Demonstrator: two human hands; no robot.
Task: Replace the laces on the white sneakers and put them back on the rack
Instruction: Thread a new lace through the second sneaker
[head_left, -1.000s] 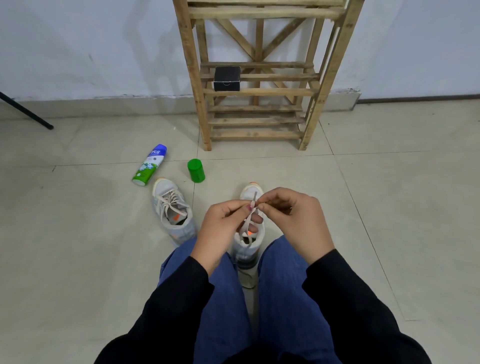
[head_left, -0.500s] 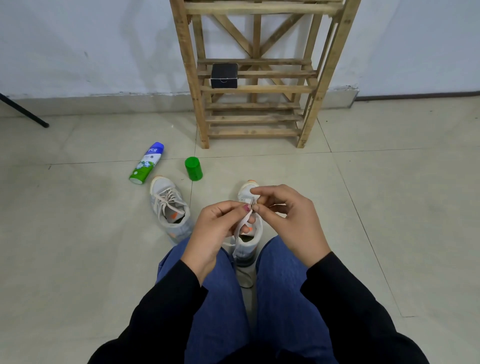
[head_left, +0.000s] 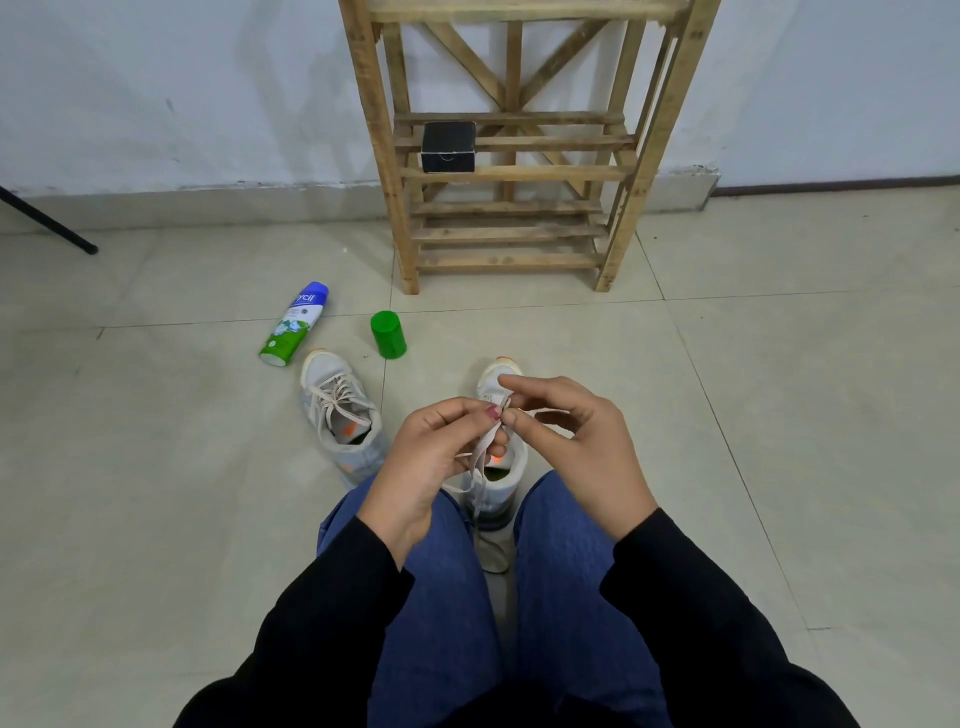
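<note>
Both the left hand (head_left: 431, 457) and right hand (head_left: 566, 436) pinch the lace (head_left: 485, 447) above the sneaker (head_left: 498, 483); a loose pinch could let it slip out.

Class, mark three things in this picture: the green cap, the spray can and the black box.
green cap (head_left: 388, 336), head view, on its side wall.
spray can (head_left: 292, 327), head view, on its label.
black box (head_left: 448, 147), head view, on its middle.

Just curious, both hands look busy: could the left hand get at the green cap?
Probably yes, once it lets go: the left hand pinches the lace, but only bare floor lies between it and the green cap.
</note>
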